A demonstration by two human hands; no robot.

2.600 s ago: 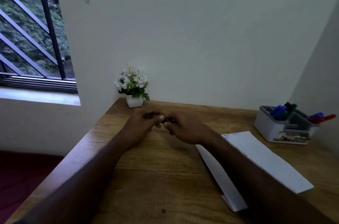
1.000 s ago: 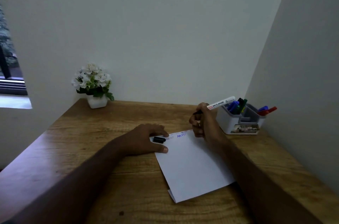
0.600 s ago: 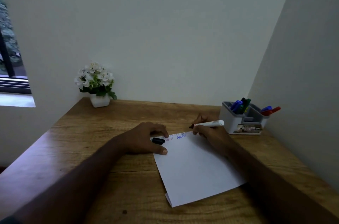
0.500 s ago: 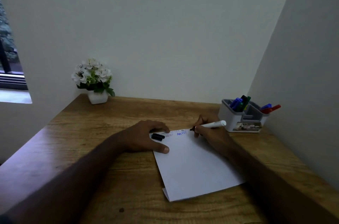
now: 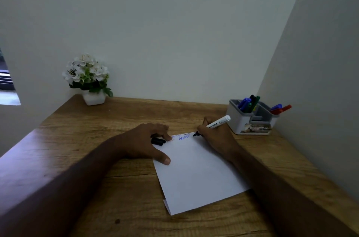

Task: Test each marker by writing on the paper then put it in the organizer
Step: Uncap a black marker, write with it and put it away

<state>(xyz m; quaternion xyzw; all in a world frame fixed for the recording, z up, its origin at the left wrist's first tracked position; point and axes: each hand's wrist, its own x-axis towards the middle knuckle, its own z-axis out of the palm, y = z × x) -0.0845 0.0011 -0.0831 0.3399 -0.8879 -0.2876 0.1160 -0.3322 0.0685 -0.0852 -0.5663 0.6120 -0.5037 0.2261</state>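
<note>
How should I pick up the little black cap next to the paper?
Pinch the black cap across its narrow middle, coming straight down from above. It lies flat on the desk, long sides bare. The left hand rests right beside it, so wait till that moves, probably.

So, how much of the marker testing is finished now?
Done: several markers stand in the organizer; writing lines top the paper. In hand: right hand holds an uncapped marker at the paper; left hand steadies it. Left: capping, storing.
</note>
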